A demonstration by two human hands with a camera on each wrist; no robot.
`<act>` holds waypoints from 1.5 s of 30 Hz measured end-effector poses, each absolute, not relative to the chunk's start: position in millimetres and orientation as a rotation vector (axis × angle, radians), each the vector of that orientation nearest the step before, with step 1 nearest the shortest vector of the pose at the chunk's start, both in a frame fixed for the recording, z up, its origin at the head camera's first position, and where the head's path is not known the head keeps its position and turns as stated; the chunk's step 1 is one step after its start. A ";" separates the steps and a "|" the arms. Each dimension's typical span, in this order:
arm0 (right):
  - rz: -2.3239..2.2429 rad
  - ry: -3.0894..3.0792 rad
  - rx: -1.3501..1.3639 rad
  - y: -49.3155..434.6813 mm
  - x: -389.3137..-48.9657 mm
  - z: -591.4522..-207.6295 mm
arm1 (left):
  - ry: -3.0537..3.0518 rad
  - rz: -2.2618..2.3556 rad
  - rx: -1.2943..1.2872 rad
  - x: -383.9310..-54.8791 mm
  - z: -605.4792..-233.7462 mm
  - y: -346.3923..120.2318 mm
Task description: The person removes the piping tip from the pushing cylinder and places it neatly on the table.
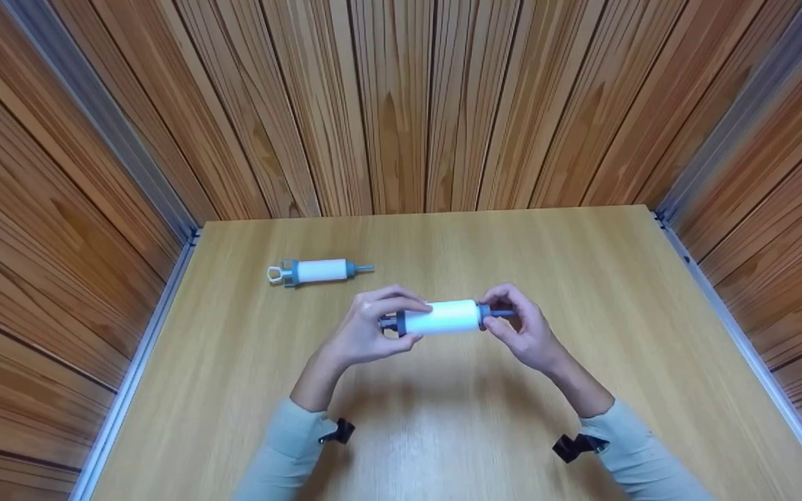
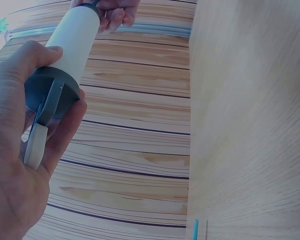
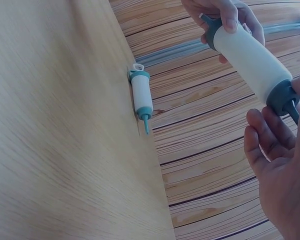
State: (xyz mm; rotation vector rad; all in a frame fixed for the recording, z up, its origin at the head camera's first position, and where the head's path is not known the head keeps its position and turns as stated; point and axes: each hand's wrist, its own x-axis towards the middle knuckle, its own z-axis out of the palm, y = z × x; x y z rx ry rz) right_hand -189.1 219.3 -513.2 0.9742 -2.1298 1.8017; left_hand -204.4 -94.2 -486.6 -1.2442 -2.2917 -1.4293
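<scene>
A hand pump [image 1: 443,317] with a white barrel and dark teal end caps is held level above the table by both hands. My left hand [image 1: 373,327] grips its handle end, fingers and thumb on opposite sides of the barrel. In the left wrist view, the pump's pale-tipped handle [image 2: 36,145] lies by the palm. My right hand [image 1: 530,337] pinches the cap at the nozzle end between thumb and fingers. The thin nozzle [image 3: 291,111] points rightward past that hand in the head view. Fingers partly cover both caps.
A second white-and-teal pump [image 1: 322,271] lies on the wooden table [image 1: 234,390], behind and left of the hands, nozzle to the right. Wood-plank walls [image 1: 401,104] with metal corner rails [image 1: 742,104] enclose the table at the back and sides.
</scene>
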 end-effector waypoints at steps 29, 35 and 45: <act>1.850 -2.154 0.953 218.6 -190.8 -514.9 | -2.309 -1.410 -1.230 -205.1 -488.5 -95.6; 1.890 -2.116 0.989 219.1 -190.7 -515.2 | -2.315 -1.421 -1.232 -205.8 -487.3 -95.6; 1.861 -2.098 1.032 219.2 -192.7 -515.4 | -2.317 -1.429 -1.233 -205.6 -486.5 -95.8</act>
